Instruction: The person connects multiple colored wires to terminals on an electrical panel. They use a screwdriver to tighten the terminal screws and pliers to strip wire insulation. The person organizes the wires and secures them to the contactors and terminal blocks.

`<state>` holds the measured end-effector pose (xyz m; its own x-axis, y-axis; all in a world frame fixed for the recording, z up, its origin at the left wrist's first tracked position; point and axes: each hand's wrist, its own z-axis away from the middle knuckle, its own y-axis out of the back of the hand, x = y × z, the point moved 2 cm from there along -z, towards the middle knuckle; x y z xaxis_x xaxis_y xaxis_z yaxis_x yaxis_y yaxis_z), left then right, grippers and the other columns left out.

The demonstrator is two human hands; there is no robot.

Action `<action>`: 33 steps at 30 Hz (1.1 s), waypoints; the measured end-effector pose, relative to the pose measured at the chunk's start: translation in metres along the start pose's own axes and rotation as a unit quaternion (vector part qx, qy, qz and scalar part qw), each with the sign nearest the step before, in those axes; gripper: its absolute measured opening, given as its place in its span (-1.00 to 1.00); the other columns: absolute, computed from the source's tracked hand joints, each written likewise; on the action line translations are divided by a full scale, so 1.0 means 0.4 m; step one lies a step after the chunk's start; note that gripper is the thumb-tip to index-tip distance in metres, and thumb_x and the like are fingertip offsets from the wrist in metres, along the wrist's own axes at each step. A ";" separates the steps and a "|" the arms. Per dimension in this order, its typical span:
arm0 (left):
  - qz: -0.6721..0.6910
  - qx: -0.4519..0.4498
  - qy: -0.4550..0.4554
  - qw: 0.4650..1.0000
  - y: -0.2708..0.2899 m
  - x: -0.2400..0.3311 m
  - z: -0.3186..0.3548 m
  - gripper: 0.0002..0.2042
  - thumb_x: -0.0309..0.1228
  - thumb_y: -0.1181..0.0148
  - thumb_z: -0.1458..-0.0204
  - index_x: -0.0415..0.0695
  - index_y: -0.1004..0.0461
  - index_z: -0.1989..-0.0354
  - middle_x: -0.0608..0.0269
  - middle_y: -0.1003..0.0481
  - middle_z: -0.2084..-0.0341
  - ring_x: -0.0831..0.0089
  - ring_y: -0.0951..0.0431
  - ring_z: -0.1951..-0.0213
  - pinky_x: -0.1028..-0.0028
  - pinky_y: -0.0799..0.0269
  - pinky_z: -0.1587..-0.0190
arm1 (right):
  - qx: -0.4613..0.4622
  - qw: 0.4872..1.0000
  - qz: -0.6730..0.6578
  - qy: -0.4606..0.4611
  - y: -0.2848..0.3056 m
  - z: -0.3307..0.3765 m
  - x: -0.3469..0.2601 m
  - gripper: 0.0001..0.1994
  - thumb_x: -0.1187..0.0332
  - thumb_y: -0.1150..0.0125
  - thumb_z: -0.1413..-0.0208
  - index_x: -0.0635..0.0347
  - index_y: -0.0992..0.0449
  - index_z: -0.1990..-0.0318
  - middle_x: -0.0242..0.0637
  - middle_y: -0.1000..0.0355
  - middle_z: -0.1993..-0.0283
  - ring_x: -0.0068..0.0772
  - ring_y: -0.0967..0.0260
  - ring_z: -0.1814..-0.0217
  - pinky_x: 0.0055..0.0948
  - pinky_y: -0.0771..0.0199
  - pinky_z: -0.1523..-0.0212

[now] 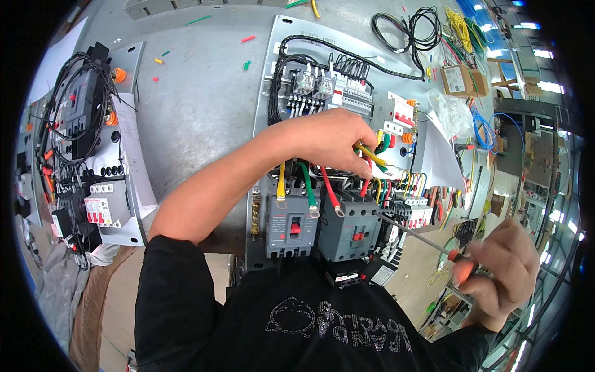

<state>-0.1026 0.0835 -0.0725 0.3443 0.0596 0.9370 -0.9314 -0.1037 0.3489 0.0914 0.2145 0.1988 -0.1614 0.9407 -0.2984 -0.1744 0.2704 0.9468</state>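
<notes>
Right now our left hand (331, 139) pinches the yellow and green wires (370, 155) above the grey contactor (348, 224), while our right hand (499, 273) is closed around the orange-handled screwdriver (421, 239), tip near its terminals. If we tug, we judge a wire could slip free.

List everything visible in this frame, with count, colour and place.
mounting panel: one, grey metal, centre, on the table
breakers: two, grey with red buttons, panel's lower part
thick wires: three, yellow, green, red, above the breakers
relay row: one, white and clear, panel top
second panel: one, black wiring, far left
wire coils: several, black and yellow, top right
cardboard box: one, brown, upper right
screwdriver: one, orange handle, in right hand
left hand: pinching coloured wires mid-panel
right hand: lower right, gripping the screwdriver
</notes>
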 end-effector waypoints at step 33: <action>-0.014 0.009 -0.010 1.000 -0.002 0.001 0.000 -0.61 -0.10 -0.52 -0.11 -0.19 -0.70 0.12 0.05 -0.71 0.32 0.17 -0.71 0.26 0.24 -0.55 0.18 | -0.094 0.957 -0.242 -0.127 -0.021 -0.029 0.041 -0.62 0.13 -0.37 -0.37 0.27 -0.72 -0.10 -0.35 -0.45 0.59 -0.49 -0.40 0.67 -0.45 -0.27 0.63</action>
<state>-0.1015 0.0837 -0.0723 0.3725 0.0431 0.9270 -0.9192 -0.1202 0.3749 0.0788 0.2254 0.1846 0.2205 0.7404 -0.6350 -0.3446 0.6682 0.6594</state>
